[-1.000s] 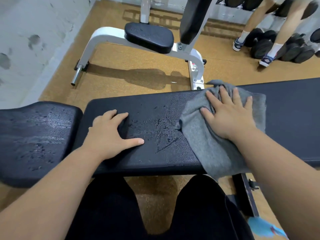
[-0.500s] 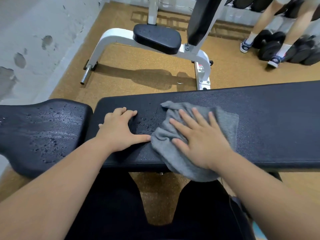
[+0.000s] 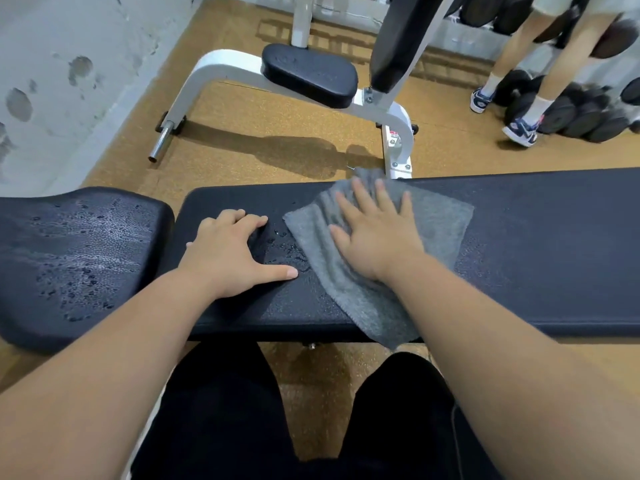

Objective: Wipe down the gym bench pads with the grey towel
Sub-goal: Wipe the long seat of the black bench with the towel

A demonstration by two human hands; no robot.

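On the long bench pad (image 3: 536,244), the grey towel (image 3: 349,289) is pressed flat by the right hand (image 3: 377,233), fingers spread; the left hand (image 3: 232,254) is braced beside it, fingers curled.

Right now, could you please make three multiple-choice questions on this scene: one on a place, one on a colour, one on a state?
1. Where does the grey towel lie?
A. On the floor
B. On the long bench pad, under the right hand
C. Over the person's knee

2. What colour is the frame of the machine behind the bench?
A. Red
B. Yellow
C. White

3. In what state is the short seat pad on the left?
A. Wet with droplets
B. Covered by a cloth
C. Torn open

Answers:
1 B: the flat right hand presses the towel onto the long pad.
2 C: its curved tube is white.
3 A: drops shine over its surface.
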